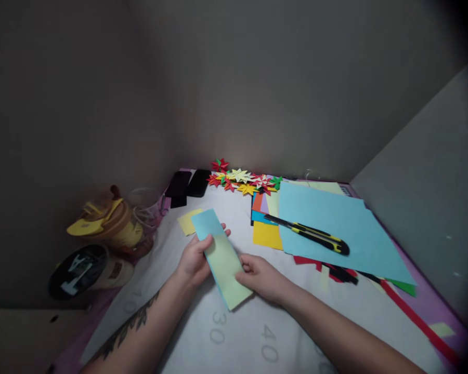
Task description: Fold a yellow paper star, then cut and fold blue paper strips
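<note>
Both hands grip a long strip of paper (226, 265), light blue at its far end and pale yellow-green over the rest, tilted above the white table cover. My left hand (195, 259) holds its left edge, thumb on top and fingertips showing past the far side. At the lower right edge, my right hand (259, 275) pinches the strip between thumb and curled fingers. Just behind the strip lies a small pale yellow paper (186, 223). To the right, a black and yellow utility knife (312, 234) rests on large light blue sheets (335, 208).
Folded paper stars (239, 176) in several colours line the back edge, beside two dark phones (198, 183). At left stand a yellow-lidded cup (109, 223) and a dark-topped container (78, 271). Paper scraps (339, 272) and a red strip (417, 322) lie right.
</note>
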Motion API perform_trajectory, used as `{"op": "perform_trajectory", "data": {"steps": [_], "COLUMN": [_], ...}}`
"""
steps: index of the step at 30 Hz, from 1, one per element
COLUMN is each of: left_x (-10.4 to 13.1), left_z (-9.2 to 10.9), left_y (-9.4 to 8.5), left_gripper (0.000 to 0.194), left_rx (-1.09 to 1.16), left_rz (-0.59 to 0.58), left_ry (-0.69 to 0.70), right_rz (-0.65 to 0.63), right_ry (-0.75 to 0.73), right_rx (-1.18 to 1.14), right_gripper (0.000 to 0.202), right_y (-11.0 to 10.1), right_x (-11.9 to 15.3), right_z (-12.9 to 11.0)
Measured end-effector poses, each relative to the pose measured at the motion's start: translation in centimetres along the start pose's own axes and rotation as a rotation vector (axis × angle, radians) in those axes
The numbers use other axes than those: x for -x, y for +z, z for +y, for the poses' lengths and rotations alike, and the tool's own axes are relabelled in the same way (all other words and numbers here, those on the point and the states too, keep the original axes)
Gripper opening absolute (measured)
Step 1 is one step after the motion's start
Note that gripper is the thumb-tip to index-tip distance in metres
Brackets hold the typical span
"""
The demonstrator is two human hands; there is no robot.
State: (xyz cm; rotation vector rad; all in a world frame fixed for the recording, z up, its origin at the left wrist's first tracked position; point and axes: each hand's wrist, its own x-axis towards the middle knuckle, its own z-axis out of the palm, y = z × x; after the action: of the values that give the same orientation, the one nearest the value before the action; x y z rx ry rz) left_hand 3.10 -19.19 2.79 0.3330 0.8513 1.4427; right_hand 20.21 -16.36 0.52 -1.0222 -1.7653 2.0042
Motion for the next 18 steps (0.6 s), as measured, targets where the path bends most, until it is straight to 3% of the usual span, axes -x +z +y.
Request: {"op": "perform_trajectory", "data": {"steps": [4,9,13,18], "left_x": [0.5,0.8,0.1,-0.6], "left_z": [0.9,1.5,1.9,1.4], "left_y": [0.8,2.1,2.2,2.1], "left_gripper": [0.037,0.040,0.040,0.037], "left_rx": [-0.054,-0.209,-0.397,-0.532], "left_rz": [-0.063,-0.349,-0.459,-0.489], "left_ry": [0.095,0.086,0.102,0.111], "right_rz": [0.053,0.250,0.242,0.216], "right_ry": [-0.095,-0.312,-0.372,-0.381], "right_rx": [-0.035,0.011,-0.052,0.002], "right_gripper": [0.018,0.014,0.026,0.038], "right_y": [0.2,0.1,-0.2,-0.3], "right_x": [-0.4,-1.5,-1.8,-1.7], "right_z": [0.0,-0.4,-0.5,-0.3]}}
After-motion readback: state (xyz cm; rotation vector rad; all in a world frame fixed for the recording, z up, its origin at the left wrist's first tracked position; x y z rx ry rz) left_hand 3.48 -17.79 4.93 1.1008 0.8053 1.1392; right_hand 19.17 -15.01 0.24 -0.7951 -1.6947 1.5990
